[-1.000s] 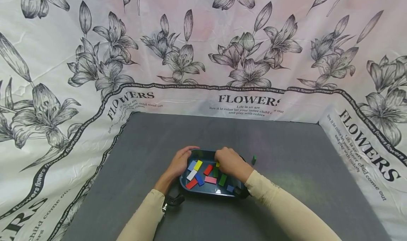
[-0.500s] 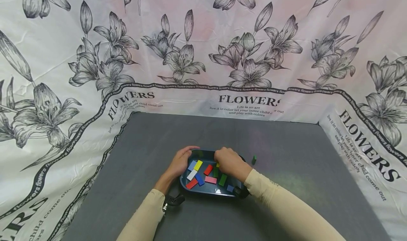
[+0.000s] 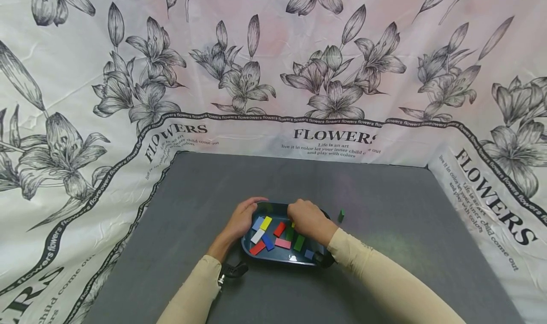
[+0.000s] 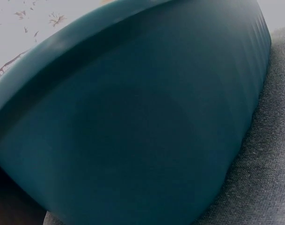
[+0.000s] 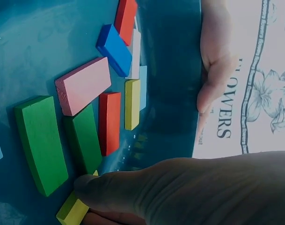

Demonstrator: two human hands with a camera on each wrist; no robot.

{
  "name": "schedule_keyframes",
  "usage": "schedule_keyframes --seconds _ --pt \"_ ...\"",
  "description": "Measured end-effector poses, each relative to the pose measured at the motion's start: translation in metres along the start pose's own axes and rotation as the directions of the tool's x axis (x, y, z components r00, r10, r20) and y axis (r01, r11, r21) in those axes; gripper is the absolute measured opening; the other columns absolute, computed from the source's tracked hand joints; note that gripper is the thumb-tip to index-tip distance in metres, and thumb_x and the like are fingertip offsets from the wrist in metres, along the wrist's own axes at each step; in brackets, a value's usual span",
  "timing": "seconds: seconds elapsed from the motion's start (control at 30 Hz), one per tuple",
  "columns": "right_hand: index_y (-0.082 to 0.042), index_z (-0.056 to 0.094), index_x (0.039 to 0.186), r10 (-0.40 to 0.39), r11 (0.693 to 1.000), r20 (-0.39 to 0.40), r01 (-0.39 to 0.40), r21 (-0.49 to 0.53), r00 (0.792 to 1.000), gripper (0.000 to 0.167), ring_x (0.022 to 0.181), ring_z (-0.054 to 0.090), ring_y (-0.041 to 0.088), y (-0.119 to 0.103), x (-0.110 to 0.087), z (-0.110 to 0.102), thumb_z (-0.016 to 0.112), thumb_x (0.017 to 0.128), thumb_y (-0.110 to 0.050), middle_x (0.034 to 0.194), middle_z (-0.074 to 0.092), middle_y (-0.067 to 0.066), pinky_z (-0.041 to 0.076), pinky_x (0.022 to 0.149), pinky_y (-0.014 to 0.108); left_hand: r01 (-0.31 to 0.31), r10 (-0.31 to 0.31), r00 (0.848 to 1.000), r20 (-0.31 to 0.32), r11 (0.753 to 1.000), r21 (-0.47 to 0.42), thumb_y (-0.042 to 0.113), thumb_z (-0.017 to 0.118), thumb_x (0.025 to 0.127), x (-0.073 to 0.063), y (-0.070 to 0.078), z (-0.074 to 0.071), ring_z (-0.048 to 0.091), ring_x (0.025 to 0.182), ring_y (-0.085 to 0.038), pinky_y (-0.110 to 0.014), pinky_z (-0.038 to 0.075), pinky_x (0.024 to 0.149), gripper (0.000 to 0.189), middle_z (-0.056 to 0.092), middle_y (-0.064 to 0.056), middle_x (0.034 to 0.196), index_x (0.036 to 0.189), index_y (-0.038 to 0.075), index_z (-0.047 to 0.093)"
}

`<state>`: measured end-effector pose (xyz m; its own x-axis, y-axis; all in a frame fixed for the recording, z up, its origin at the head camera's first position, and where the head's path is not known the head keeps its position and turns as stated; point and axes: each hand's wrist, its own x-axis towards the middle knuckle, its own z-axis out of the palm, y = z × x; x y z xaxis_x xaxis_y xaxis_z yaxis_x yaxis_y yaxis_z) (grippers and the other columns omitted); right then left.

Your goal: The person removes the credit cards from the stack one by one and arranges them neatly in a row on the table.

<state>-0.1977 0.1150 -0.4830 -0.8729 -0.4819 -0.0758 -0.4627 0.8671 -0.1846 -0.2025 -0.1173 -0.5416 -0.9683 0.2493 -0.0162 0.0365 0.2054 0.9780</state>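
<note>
A dark blue tray (image 3: pixel 279 210) lies on the table with several wooden blocks in it. My left hand (image 3: pixel 240 221) grips its left end, thumb at the rim; the tray's outer wall (image 4: pixel 147 117) fills the left wrist view. Over the tray's right part, my right hand (image 3: pixel 309 219) pinches a yellow block (image 5: pixel 71 209) between thumb and fingers, low among the others. Close to that block lie two green blocks (image 5: pixel 41 143) and a red block (image 5: pixel 109 123). In the head view, the right hand mostly hides the pinched block.
Farther left in the tray are a pink block (image 3: pixel 283 243), a blue block (image 3: pixel 268 242), a white block (image 3: pixel 257 235) and another yellow block (image 3: pixel 266 223). A small green block (image 3: pixel 341 215) stands on the grey table (image 3: pixel 397 248) right of the tray. Flower-printed cloth (image 3: pixel 256 138) surrounds the table.
My right hand has shifted only very slightly. The left hand, the tray and the loose blocks stay where they were.
</note>
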Motion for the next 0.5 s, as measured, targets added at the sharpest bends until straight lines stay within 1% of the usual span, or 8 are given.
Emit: schedule_keyframes --seconds 0.17,0.27,0.5 --pt "-0.006 0.08 0.09 -0.038 0.999 -0.037 0.038 0.009 0.999 0.008 0.07 0.065 0.018 0.0004 -0.0027 -0.0007 0.084 0.091 0.0 0.082 0.075 0.006 0.066 0.071 0.04 -0.03 0.03 1.0 0.004 0.999 -0.016 0.017 0.036 0.117 0.0009 -0.0011 0.0007 0.068 0.122 -0.036 -0.061 0.05 0.115 0.043 0.072 -0.019 0.137 0.143 0.008 0.069" --pt "-0.006 0.078 0.087 -0.047 0.999 -0.041 0.048 0.025 0.998 0.011 0.069 0.063 0.018 0.0006 -0.0039 -0.0015 0.083 0.09 0.004 0.081 0.073 0.005 0.065 0.069 0.04 -0.037 0.037 0.999 0.005 0.999 -0.025 0.016 0.035 0.116 0.0011 -0.002 0.0013 0.069 0.12 -0.036 -0.061 0.051 0.113 0.043 0.073 -0.019 0.135 0.143 0.006 0.068" --pt "-0.007 0.081 0.091 -0.014 0.997 -0.002 0.015 0.07 1.0 0.009 0.074 0.063 0.017 0.0012 -0.0052 -0.0058 0.084 0.089 0.001 0.086 0.074 0.004 0.065 0.073 0.039 -0.029 0.029 1.0 0.003 0.999 -0.031 0.017 0.035 0.116 0.0005 -0.0011 0.0014 0.07 0.119 -0.035 -0.06 0.052 0.113 0.044 0.073 -0.019 0.135 0.142 0.007 0.069"
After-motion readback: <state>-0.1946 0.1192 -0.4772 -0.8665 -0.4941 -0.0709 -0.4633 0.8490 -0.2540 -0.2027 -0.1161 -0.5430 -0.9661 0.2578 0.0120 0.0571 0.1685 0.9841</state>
